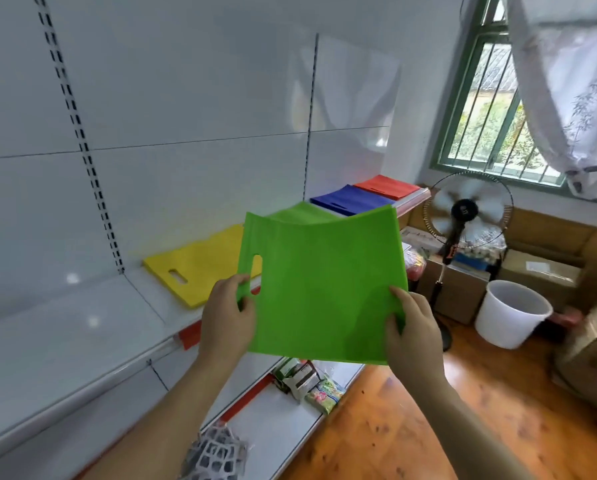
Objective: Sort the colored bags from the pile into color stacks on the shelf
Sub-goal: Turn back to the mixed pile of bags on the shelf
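Note:
A flat green bag (321,282) with a cut-out handle hangs in the air in front of the shelf. My left hand (228,313) grips its left edge by the handle slot. My right hand (411,327) pinches its lower right edge. On the white shelf (82,327) lie a yellow stack (200,265), a green stack (300,213) partly hidden behind the held bag, a blue stack (349,199) and a red stack (387,185), left to right.
A lower shelf holds snack packets (307,382) and a mesh item (217,452). To the right stand a floor fan (463,216), a white bucket (511,313) and cardboard boxes (546,271) on the wooden floor. A window is at the upper right.

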Available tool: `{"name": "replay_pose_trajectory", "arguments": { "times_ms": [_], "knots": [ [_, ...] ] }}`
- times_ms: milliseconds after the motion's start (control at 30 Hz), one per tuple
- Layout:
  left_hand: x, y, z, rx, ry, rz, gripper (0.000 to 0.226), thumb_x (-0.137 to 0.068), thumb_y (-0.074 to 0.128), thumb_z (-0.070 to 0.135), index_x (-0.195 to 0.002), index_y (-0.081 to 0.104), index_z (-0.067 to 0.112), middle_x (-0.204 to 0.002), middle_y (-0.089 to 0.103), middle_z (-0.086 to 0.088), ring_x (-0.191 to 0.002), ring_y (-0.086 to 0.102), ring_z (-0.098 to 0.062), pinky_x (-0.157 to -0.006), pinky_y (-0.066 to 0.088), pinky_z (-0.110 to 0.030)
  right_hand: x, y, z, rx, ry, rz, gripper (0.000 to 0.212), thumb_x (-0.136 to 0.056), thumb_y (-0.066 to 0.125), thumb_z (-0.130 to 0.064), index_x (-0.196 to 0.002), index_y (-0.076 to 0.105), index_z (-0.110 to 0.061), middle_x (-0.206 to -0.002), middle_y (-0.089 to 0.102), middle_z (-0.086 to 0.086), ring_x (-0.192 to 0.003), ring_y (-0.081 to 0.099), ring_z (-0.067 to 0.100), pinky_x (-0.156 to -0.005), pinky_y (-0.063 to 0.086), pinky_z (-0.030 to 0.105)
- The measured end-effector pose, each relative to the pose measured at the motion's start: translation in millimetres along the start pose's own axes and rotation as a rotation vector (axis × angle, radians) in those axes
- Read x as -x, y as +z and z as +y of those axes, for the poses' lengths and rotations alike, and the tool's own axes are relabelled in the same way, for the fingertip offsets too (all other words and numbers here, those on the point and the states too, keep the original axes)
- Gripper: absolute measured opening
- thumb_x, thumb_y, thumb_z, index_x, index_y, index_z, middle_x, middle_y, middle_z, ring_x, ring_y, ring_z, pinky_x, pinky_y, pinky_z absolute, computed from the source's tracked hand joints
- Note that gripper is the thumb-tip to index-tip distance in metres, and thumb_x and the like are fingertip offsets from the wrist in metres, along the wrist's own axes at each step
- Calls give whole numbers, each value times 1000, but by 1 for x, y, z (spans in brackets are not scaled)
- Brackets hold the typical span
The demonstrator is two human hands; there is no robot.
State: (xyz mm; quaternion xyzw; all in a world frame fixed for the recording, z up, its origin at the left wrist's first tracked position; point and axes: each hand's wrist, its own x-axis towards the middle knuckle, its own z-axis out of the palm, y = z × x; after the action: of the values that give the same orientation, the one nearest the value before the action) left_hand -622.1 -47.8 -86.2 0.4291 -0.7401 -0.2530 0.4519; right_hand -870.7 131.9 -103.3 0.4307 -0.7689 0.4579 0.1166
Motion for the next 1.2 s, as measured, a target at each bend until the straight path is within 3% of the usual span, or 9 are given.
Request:
{"name": "replay_pose_trajectory", "arguments": {
  "times_ms": [67,200,333,733,900,1000,1200],
  "knots": [
    [-14,25,7,9,2,-11,37,-101,61,5,-136,62,17,-129,60,2,-111,54,-10,-90,43,-26,-10,0,19,6,27,6,51,-93,58,7,-141,60,-9,-133,58,1,-111,59,23,-89,44,31],
    [-40,76,6,-25,24,-84,43,-102,57,4,-143,59,17,-137,58,0,-120,59,-19,-99,52,-37,-40,11,57,37,53,6,51,-93,57,8,-142,60,-7,-132,58,4,-108,58,22,-86,40,28],
    [-87,122,-4,-43,57,-95,46,-102,56,5,-146,56,19,-141,55,1,-115,58,-14,-91,50,-32,-89,31,87,83,57,-11,52,-92,58,8,-142,62,-8,-131,59,4,-109,60,23,-87,40,26],
    [-210,200,-30,-170,12,-39,46,-101,55,5,-146,56,13,-139,56,-5,-122,57,-25,-92,53,-42,-260,114,119,71,-14,-78,53,-92,59,3,-142,62,-13,-133,60,2,-110,59,25,-93,48,35],
    [-235,224,-45,-261,-50,14,46,-100,57,3,-146,56,9,-140,54,-5,-121,57,-22,-93,47,-32,-320,167,142,30,-29,-196,53,-94,56,1,-146,59,-9,-138,58,3,-118,59,26,-102,48,37],
    [-246,237,-53,-319,-92,57,46,-99,59,2,-145,57,6,-139,55,-8,-122,59,-25,-97,49,-36,-352,201,156,4,-84,-269,53,-95,54,0,-148,58,-8,-141,56,5,-121,58,27,-98,47,34],
    [-266,275,-55,-533,-308,122,48,-97,60,8,-145,57,5,-139,56,-11,-125,58,-29,-100,49,-41,-418,257,183,9,-243,-525,57,-97,48,-4,-153,51,-8,-147,51,5,-122,58,31,-101,52,47]
  ]
}}
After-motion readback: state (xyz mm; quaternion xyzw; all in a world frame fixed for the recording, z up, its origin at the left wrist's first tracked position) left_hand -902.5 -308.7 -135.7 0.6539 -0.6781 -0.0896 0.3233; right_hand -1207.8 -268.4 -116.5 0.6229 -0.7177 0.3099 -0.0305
